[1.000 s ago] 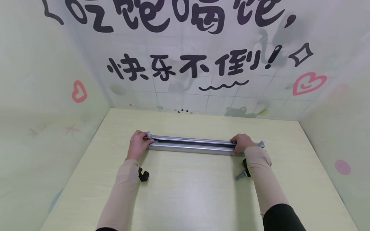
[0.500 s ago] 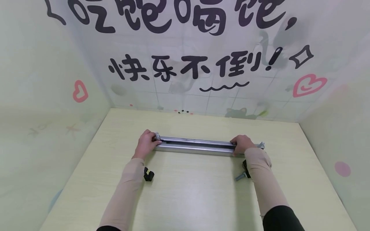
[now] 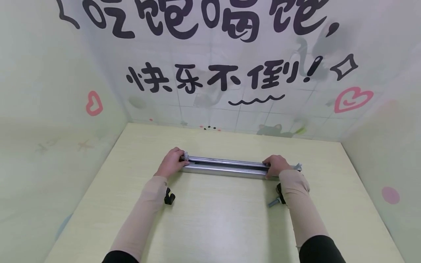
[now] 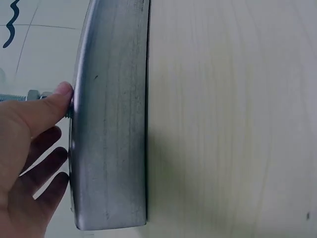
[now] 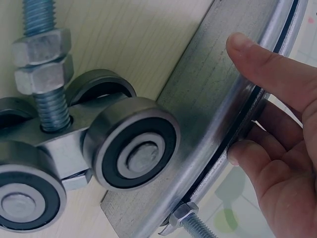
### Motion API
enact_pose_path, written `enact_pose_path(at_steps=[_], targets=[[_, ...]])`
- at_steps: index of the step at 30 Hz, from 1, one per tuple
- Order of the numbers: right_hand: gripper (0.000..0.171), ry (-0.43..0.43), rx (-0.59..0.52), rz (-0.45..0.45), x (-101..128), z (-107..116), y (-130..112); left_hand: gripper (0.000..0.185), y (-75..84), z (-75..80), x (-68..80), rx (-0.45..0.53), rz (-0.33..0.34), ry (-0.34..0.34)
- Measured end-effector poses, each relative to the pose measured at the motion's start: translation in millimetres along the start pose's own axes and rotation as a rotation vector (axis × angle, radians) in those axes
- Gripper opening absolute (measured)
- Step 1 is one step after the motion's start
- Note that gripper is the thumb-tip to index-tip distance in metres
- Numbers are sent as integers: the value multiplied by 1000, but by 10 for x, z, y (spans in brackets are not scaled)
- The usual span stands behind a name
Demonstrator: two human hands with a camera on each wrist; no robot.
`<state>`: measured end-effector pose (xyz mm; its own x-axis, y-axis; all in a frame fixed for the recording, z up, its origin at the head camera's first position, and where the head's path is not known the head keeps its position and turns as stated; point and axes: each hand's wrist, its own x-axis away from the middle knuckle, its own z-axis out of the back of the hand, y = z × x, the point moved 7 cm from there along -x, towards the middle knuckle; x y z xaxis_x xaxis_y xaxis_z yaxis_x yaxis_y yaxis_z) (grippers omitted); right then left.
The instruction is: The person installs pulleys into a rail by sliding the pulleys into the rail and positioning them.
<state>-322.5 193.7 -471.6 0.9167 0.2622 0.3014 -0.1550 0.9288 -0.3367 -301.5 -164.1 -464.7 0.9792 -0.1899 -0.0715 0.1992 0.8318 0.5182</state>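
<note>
Both hands grip rail point(image 3: 227, 167): left hand point(image 3: 171, 163), right hand point(image 3: 275, 164) at opposite ends.

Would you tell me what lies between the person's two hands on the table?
In the head view, the metal track spans the stretch from the left hand to the right hand; each grips one end.

A small staged recording booth, not a lived-in room. Closed in on three sides by pale green printed backdrop sheets point(image 3: 42, 120), creased at the corners. Covered in big black cartoon lettering point(image 3: 217, 78), pink hearts point(image 3: 352, 98), a little cat figure point(image 3: 273, 129) low on the back sheet, over a printed tile pattern. Floored with one light wood-grain tabletop point(image 3: 217, 223) filling the space wall to wall. Dressed like a cheerful kitchen set, built for filming hands at work.
</note>
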Motion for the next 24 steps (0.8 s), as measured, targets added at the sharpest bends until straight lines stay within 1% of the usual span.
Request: enact_pose_path(at_steps=[4, 6, 8, 13, 19, 21, 24], targets=[[61, 2, 7, 3, 14, -12, -14, 36, -29, -13, -32, 13, -31, -124], [61, 0, 15, 6, 15, -24, -14, 40, -49, -12, -38, 20, -31, -176], [61, -3, 23, 15, 15, -33, -20, 43, -75, -10, -37, 24, -18, -213], [61, 2, 24, 19, 27, -17, -28, 48, -136, -12, -65, 35, 49, -229], [61, 2, 44, 38, 13, -15, -25, 40, -119, -15, -138, 62, 120, -241], [61, 2, 63, 51, -1, -23, -29, 39, -129, -23, -148, 81, 151, -246], [60, -21, 101, 65, -20, -41, -64, 40, -141, -30, -151, 97, 178, -249]])
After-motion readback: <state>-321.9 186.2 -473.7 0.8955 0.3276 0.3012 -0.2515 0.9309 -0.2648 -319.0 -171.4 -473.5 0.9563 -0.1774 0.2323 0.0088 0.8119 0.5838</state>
